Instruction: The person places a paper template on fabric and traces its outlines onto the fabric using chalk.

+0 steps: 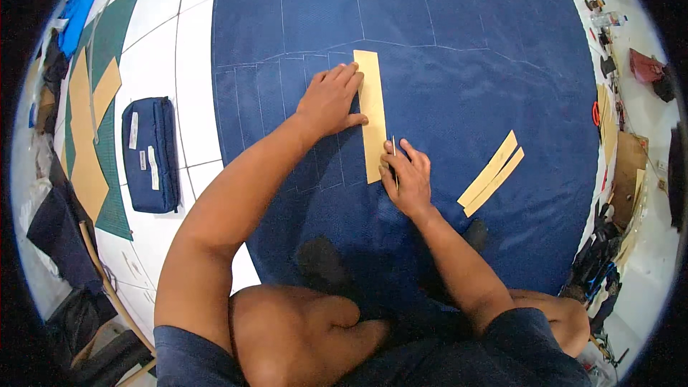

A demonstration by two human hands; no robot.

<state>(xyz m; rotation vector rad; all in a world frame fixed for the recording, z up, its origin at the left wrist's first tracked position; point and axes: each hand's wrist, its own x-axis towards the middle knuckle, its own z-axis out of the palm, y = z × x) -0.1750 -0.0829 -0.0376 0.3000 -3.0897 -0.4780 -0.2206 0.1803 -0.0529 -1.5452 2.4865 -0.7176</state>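
Fingers and thumb spread, a person's left hand [332,100] touches a tan pattern strip [372,132] lying on line-marked navy fabric [502,93]; the right hand [410,178], fingers curled, grasps a slim stick-like tool [394,145] beside it.

So the left arm [247,186] is bent at the elbow and angles up to the right, with the left hand [331,102] palm-down, fingers reaching forward and the thumb stuck out well away from them. The right arm [464,261] slants up to the left, looking a bit straighter, and the right hand [410,178] sits lower and closer to the body, back facing up, fingers bent in a pinch. Legs [287,326] are bare and folded underneath, btw.
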